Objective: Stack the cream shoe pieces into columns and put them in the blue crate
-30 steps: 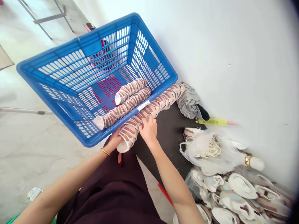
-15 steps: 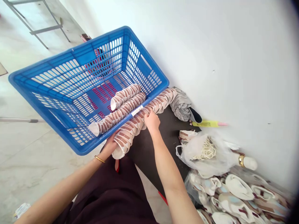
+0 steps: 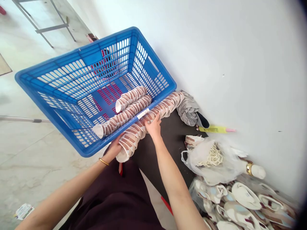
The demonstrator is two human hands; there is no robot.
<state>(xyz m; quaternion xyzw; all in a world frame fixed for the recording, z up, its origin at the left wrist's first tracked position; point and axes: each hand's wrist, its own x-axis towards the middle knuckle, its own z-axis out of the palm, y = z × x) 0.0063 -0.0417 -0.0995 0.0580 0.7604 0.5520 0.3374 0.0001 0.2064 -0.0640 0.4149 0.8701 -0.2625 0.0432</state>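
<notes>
Long stack [image 3: 148, 123] of nested pieces — left hand [image 3: 115, 147] cupped its near end, right hand [image 3: 153, 127] clasped mid-length, steadying it along the crate [image 3: 48, 83] rim; two stacks [image 3: 124, 110] lay inside, just beyond the grip.

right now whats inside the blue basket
Two long nested stacks of brown and white pieces lie along the near wall of the blue basket. Red shows through the slotted floor. The near wall hides the floor strip right behind it.
</notes>
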